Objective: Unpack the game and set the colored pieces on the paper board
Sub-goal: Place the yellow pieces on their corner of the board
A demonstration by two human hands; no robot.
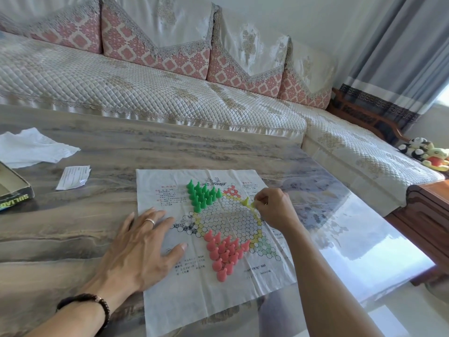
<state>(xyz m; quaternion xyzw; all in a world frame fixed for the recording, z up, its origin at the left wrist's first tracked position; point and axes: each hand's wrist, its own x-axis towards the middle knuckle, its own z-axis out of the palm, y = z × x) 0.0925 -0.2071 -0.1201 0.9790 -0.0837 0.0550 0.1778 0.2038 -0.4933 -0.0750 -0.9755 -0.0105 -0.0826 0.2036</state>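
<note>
While the left hand (143, 242) lay flat with fingers spread on the thin paper board (206, 283), the right hand (274, 210) pinched a yellow piece (252, 204) over the board's right point, a light, tippy peg probably best gripped by its narrow top.

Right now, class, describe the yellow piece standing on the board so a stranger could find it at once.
Find the paper board on the marbled table. Near its right edge, beside the right hand, stands one yellow piece: alone, unlike the green cluster and pink cluster.
</note>
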